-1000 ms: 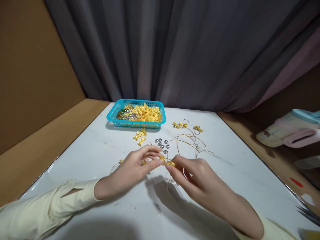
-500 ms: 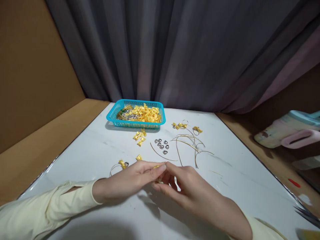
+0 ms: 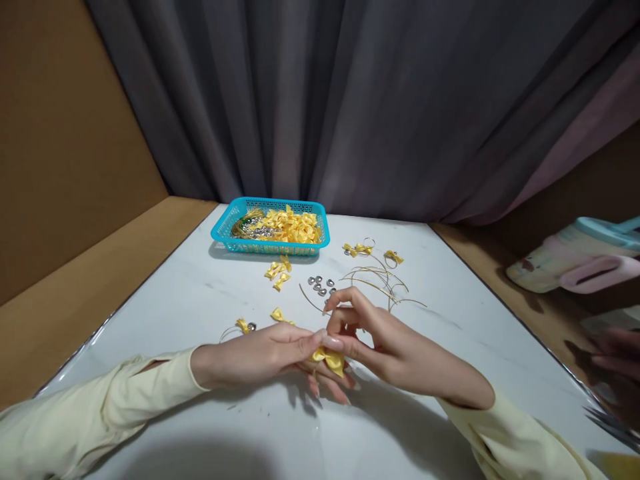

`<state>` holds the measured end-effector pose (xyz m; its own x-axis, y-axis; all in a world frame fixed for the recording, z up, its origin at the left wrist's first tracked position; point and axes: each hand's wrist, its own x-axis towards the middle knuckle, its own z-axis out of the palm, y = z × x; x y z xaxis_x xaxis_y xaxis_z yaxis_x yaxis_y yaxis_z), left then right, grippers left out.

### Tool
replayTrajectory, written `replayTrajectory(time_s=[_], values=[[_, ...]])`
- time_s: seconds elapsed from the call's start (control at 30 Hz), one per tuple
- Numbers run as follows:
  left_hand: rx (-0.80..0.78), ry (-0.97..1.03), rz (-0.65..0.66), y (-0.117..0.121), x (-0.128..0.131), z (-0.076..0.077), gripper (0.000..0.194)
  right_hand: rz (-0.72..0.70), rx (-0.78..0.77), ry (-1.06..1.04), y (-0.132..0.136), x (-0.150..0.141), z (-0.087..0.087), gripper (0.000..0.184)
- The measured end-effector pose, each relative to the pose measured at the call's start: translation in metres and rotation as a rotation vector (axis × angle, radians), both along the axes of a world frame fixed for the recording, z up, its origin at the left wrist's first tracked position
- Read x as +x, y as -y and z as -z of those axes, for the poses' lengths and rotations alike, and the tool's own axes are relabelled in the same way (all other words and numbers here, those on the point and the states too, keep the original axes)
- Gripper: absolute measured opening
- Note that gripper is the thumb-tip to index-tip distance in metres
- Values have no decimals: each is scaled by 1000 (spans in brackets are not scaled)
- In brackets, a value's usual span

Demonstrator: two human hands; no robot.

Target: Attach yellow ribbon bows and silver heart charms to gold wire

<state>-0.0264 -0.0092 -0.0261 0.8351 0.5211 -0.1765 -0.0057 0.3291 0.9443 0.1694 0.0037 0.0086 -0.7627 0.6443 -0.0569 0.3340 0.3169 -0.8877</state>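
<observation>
My left hand [image 3: 265, 357] and my right hand [image 3: 380, 337] meet above the middle of the white table [image 3: 200, 300]. Both pinch a small yellow ribbon bow [image 3: 331, 360] between their fingertips. The right index finger is raised and curled near a thin gold wire [image 3: 313, 300]. Just beyond the hands lie several silver heart beads [image 3: 320, 285] and a loose bundle of gold wires [image 3: 380, 283].
A turquoise basket [image 3: 225, 230] of yellow bows and silver pieces stands at the back. Loose bows [image 3: 278, 270] lie in front of it, more bows [image 3: 357, 249] to its right, another bow with a ring [image 3: 244, 326] by my left hand. Pink and blue things [image 3: 575, 260] sit at right.
The hands have drawn closer to me and lower. The yellow bow, hidden between the fingers half a second ago, now shows below the fingertips. The right index finger has lifted.
</observation>
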Motion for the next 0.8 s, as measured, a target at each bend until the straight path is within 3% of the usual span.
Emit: replayTrajectory(time_s=[0.2,0.37,0.47,0.6,0.8], values=[[-21,-7,-58,1,2,-2,52,-47,-152,-119,-2,0,4,14],[98,-153,-248,0,1,-3,27,48,-148,-194,-1,-2,9,18],[139,-185,-298,-1,1,-4,23,94,-117,-219,0,-3,12,19],[133,-210,-290,-2,1,-7,24,170,-78,-281,-3,0,16,21],[179,-204,-266,-5,0,-6,26,245,-171,-373,-12,0,20,27]])
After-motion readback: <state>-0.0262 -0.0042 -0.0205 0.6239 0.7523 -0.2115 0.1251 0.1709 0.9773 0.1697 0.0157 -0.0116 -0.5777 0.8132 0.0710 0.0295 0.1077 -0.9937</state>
